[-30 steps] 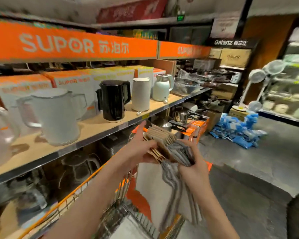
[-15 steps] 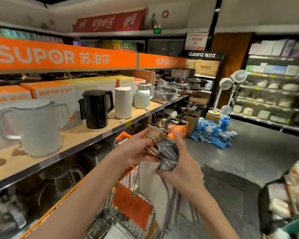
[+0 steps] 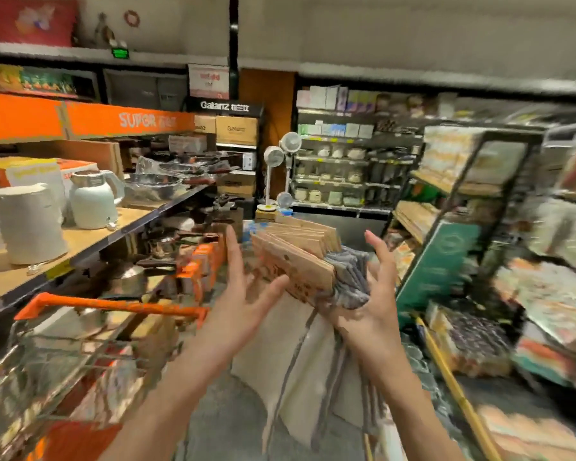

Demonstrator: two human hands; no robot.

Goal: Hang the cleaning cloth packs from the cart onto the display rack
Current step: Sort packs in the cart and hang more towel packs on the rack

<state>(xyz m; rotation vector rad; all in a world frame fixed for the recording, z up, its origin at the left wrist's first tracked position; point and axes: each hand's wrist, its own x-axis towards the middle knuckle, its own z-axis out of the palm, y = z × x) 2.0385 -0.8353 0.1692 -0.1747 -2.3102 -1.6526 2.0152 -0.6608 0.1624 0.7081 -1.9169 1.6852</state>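
A fanned stack of cleaning cloth packs point(image 3: 293, 257), brown cardboard headers with grey cloths point(image 3: 350, 277) hanging below, is held at chest height in the middle of the view. My right hand point(image 3: 369, 314) cups the grey cloth side from below and behind, with its fingers pointing up. My left hand point(image 3: 243, 294) is spread with straight fingers, and its thumb touches the front header. The cart point(image 3: 107, 304), with an orange handle, stands at lower left. A black-framed display rack point(image 3: 473, 207) with a green panel is to the right, blurred.
A wooden shelf point(image 3: 120, 227) on the left carries white kettles point(image 3: 94, 201) and pans under an orange banner. Standing fans point(image 3: 276, 171) and stocked shelves close off the far end of the aisle. Packed goods point(image 3: 473, 341) are stacked low on the right. Grey floor runs ahead.
The view has swung right, from the kettle shelf toward the right-hand rack. My left hand has let go of the headers and spread its fingers; the packs stay in my right hand.
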